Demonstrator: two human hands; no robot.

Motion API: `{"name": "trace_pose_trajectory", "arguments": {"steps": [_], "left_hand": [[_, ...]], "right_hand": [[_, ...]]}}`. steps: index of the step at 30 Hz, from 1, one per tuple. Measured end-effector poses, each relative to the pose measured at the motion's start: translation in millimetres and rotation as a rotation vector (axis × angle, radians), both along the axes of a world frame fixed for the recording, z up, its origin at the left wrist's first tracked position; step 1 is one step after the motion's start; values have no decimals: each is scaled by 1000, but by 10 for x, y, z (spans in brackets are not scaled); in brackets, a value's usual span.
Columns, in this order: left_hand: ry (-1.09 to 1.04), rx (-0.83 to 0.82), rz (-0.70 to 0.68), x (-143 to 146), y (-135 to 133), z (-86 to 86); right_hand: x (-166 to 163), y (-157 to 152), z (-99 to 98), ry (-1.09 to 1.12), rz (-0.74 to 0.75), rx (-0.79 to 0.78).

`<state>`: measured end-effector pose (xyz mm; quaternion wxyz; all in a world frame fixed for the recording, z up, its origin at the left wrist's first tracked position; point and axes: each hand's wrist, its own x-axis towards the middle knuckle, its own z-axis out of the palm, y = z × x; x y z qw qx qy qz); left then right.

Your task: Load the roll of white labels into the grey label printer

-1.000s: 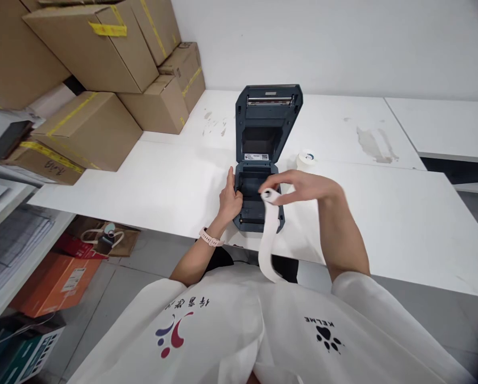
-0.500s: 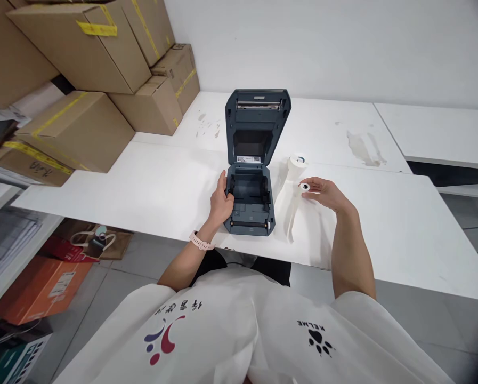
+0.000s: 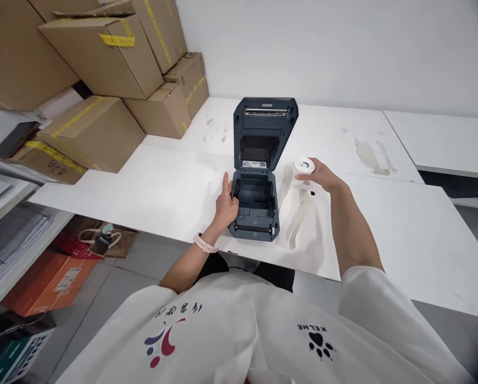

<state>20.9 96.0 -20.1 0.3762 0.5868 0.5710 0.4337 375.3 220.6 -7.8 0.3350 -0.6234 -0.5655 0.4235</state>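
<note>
A dark grey label printer (image 3: 256, 209) stands near the front edge of the white table (image 3: 162, 186), its lid (image 3: 265, 128) tilted up and the paper bay empty. My left hand (image 3: 226, 205) grips the left wall of the printer's base, thumb hooked inside the bay. My right hand (image 3: 322, 176) reaches to the right of the printer, fingers closed round a full white paper roll (image 3: 304, 166) that stands on the table. Just in front of that roll lies a nearly spent roll (image 3: 311, 193) with its loose white strip (image 3: 297, 218) trailing towards the table's edge.
Cardboard boxes (image 3: 95, 128) with yellow tape are stacked at the back left of the table. A shelf (image 3: 7, 229) runs along the left, with an orange box (image 3: 47, 282) and a bag (image 3: 103, 240) on the floor. A second white table (image 3: 442, 138) adjoins at the right.
My right hand carried the spent roll and its strip away from the printer, laid them on the table to the right, and moved on to the full roll behind. The left hand stayed on the printer.
</note>
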Motion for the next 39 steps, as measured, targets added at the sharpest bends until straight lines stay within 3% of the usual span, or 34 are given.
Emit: {"name": "trace_pose_trajectory", "arguments": {"steps": [4,8,10,12,15,19,26,30,33,36,39], "left_hand": [[-3,-11,3,3,-7,-2],[6,-46,11,15,-29,56],[8,-47,9,20,-36,84],[11,-46,4,24,-40,104],[21,-68,1,31,-43,126],[37,-92,11,43,-59,171],[21,-119,13,50,-83,232],[-11,-97,11,54,-82,218],[-24,-75,10,57,-76,193],[-41,-62,15,57,-62,158],[-66,-51,11,54,-50,124]], "right_hand": [[-176,-70,138,203,13,80],[-479,-348,575,259,270,187],[-762,-489,849,95,479,236],[-1113,-607,1068,-217,675,275],[-1620,-710,1184,-716,842,273],[-1969,-671,1029,-982,881,163],[-1930,-646,766,-944,805,180],[-1729,-1091,687,-760,696,411],[-1582,-1548,565,-607,725,524],[-1540,-1883,395,-619,739,551],[-1600,-2030,245,-684,669,595]]}}
